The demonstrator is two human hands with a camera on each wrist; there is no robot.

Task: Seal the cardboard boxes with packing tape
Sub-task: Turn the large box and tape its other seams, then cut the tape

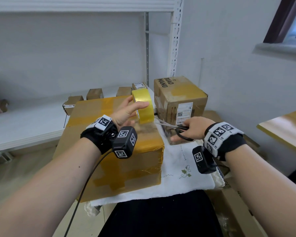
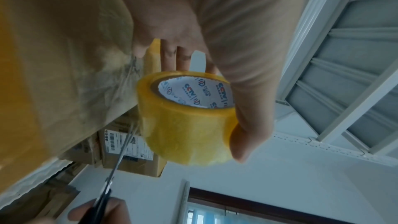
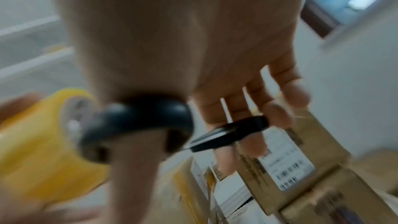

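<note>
Left grip [image 1: 126,111] around tape roll [image 1: 142,106], right grip [image 1: 189,129] through scissors [image 1: 182,132]; labelled box [image 1: 179,98] behind.

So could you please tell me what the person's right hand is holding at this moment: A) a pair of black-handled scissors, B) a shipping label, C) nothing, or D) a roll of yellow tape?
A: the right hand has its fingers through the loops of the black-handled scissors, while the left hand holds the yellow packing tape roll.

"XIAO MANG" on box [image 1: 178,94]; "CCTV" inside tape roll [image 2: 185,117]
</note>
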